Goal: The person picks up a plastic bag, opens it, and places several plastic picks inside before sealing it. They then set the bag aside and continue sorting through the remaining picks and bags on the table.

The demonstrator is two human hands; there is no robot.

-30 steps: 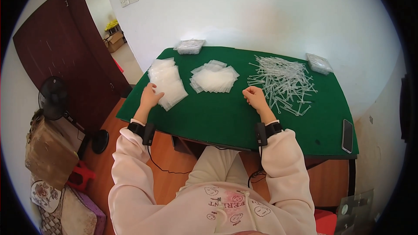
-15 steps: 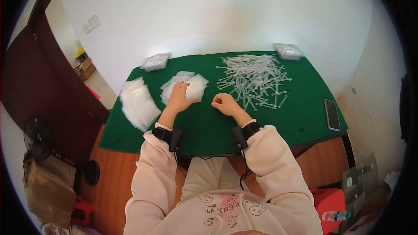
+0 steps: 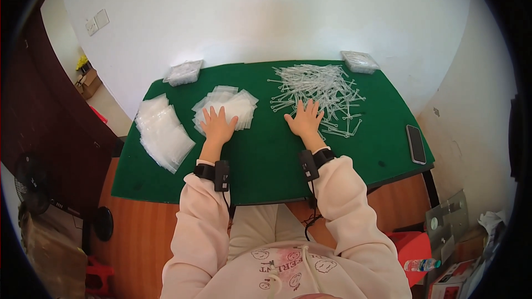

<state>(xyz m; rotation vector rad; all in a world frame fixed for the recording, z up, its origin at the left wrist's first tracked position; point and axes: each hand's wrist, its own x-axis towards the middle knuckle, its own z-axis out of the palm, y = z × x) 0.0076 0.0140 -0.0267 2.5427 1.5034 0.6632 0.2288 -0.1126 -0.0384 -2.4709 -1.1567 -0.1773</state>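
Observation:
My left hand (image 3: 218, 125) lies flat with fingers spread, over the near edge of a loose pile of small clear plastic bags (image 3: 238, 105). Another fanned stack of clear bags (image 3: 166, 135) rests farther left. Fingers apart, my right hand (image 3: 305, 119) is at the near left edge of a heap of thin clear plastic sticks with looped ends (image 3: 316, 80). Neither hand holds anything. Whether the fingertips press on the bags or the sticks, I cannot tell.
The green-covered table (image 3: 260, 171) stands against a white wall. Filled clear packs sit at its back left (image 3: 183, 72) and back right (image 3: 360, 62). A phone (image 3: 415, 144) lies near the right edge. Below right is a red stool (image 3: 410, 243) with a bottle (image 3: 422, 265).
Both hands have spread their fingers flat. The right hand has uncurled and moved right, toward the sticks. My left hand has shifted slightly toward the near side of the bags. The view has shifted a little.

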